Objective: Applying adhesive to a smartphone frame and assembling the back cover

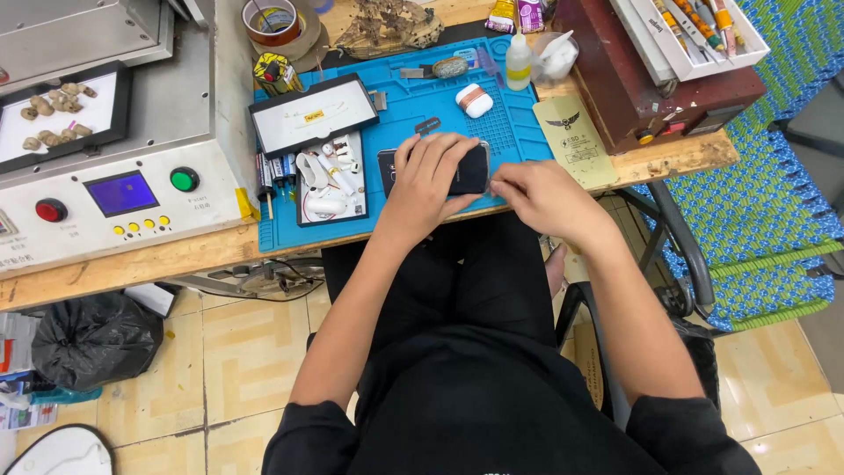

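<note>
One dark smartphone (466,171) lies flat on the blue repair mat (510,132), pinned beneath the spread fingers (431,154) of the left hand (426,180). The right hand (545,198) has its fingertips (495,186) pinched at the phone's right edge; whether they hold a small tool cannot be told. By judgement the phone appears closed, so any opening work is barely begun. Beyond the fingers: one white earbud case (475,100), one glue bottle (518,62), two black-framed trays (312,116) left of the left hand, one tape roll (272,22), and one machine (114,189) with one red and one green button.
</note>
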